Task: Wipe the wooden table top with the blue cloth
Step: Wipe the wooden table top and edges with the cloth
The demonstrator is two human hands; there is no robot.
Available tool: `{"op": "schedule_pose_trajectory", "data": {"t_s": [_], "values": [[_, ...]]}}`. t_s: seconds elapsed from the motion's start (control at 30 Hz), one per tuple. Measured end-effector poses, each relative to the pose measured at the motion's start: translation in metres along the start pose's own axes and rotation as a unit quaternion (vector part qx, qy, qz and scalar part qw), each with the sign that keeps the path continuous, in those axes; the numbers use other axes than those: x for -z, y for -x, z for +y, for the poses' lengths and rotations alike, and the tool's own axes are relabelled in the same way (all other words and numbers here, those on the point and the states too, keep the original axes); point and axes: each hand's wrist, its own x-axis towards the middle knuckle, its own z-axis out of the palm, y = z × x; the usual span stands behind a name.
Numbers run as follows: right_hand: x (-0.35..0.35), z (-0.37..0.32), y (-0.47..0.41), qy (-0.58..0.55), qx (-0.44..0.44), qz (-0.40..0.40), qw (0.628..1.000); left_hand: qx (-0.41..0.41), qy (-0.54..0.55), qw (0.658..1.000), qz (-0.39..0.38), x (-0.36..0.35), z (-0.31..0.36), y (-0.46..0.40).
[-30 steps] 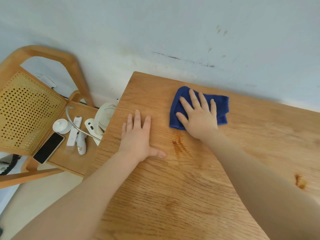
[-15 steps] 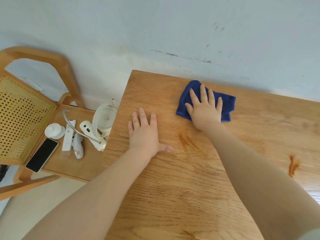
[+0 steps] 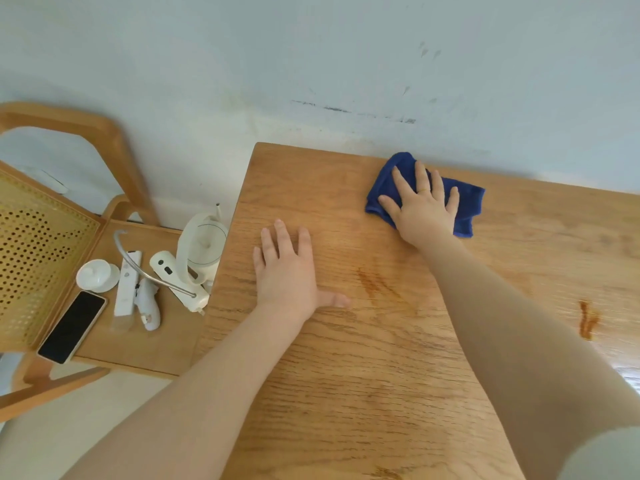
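The blue cloth (image 3: 465,202) lies crumpled on the wooden table top (image 3: 381,358), close to the far edge by the wall. My right hand (image 3: 420,206) presses flat on the cloth with fingers spread, covering its middle. My left hand (image 3: 289,271) rests palm down on the bare wood near the table's left edge, fingers apart, holding nothing. Darker amber streaks mark the wood between the hands and at the right.
A pale wall (image 3: 346,64) runs right behind the table. Left of the table stands a wooden chair (image 3: 86,133) with a cane back; its seat holds a phone (image 3: 71,327), a white kettle (image 3: 202,247), a remote (image 3: 126,285) and other white items.
My right hand has slid the blue cloth away from me and to the right, up toward the table's far edge. My left hand has stayed planted on the wood.
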Motion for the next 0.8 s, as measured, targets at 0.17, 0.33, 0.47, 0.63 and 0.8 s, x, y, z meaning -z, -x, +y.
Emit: {"op": "schedule_pose_trajectory", "data": {"t_s": [0.17, 0.33, 0.47, 0.63, 0.8], "values": [[-0.006, 0.012, 0.060, 0.031, 0.076, 0.002, 0.997, 0.003, 0.011, 1.000, 0.000, 0.002, 0.001, 0.003], [-0.007, 0.026, 0.083, 0.067, 0.167, -0.018, 0.984, 0.021, 0.007, 1.000, -0.013, 0.009, 0.007, 0.004], [-0.001, 0.037, 0.018, 0.042, 0.135, 0.011, 0.990, 0.026, -0.005, 1.000, -0.014, 0.011, 0.008, 0.007], [0.010, 0.047, -0.033, 0.015, 0.083, 0.002, 0.996, 0.021, -0.029, 0.999, 0.017, 0.012, 0.020, 0.021], [0.001, 0.073, 0.039, 0.038, 0.175, 0.010, 0.984, -0.059, 0.008, 0.998, 0.013, 0.017, 0.063, 0.031]]}}
